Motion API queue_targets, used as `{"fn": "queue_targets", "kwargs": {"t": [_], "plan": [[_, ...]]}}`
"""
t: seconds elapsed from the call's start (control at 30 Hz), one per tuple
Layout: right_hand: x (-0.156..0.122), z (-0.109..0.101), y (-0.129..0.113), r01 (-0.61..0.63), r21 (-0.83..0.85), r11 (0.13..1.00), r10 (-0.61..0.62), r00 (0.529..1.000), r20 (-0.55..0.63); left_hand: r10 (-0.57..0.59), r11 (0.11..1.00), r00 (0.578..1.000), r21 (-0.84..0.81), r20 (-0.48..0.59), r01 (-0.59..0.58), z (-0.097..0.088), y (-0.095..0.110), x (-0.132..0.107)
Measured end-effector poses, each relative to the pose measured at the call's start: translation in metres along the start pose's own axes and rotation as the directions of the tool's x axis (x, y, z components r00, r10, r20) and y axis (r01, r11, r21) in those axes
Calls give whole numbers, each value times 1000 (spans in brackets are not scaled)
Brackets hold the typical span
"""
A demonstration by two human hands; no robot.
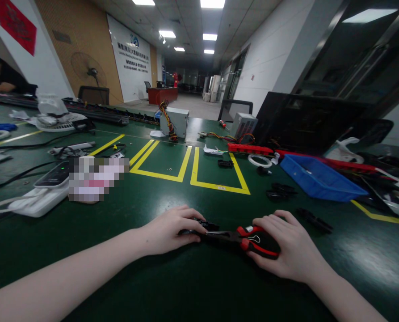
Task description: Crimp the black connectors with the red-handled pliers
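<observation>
My right hand [283, 243] is closed around the red and black handles of a pair of needle-nose pliers [244, 237]. Their slim jaws point left and reach the fingertips of my left hand [172, 229]. Between those fingers is a small black part [207, 225], mostly covered by them, so its kind is unclear. The plier tips meet or nearly touch it; whether they grip it I cannot tell. Both hands are low over the dark green table [159, 281].
To the right lie several black parts [281, 191] and a blue tray [320, 179]. Yellow tape outlines [219, 188] mark the table ahead. A power supply unit [179, 121] stands farther back. On the left sit a white power strip [40, 203] and cables. A person [5, 74] sits far left.
</observation>
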State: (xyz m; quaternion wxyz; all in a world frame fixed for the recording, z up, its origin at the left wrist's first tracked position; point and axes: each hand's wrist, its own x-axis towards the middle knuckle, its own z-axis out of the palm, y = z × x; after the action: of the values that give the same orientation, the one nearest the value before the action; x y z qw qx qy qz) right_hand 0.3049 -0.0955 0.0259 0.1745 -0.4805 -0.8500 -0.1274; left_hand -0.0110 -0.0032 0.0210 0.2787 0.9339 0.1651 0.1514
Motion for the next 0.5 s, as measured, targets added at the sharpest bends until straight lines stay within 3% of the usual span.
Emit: {"fn": "queue_targets", "kwargs": {"t": [0.5], "plan": [[1,-2,5,26,21,999,-26,1000,3,12,1000,1000,22,-18,-12,0,1,-1]]}}
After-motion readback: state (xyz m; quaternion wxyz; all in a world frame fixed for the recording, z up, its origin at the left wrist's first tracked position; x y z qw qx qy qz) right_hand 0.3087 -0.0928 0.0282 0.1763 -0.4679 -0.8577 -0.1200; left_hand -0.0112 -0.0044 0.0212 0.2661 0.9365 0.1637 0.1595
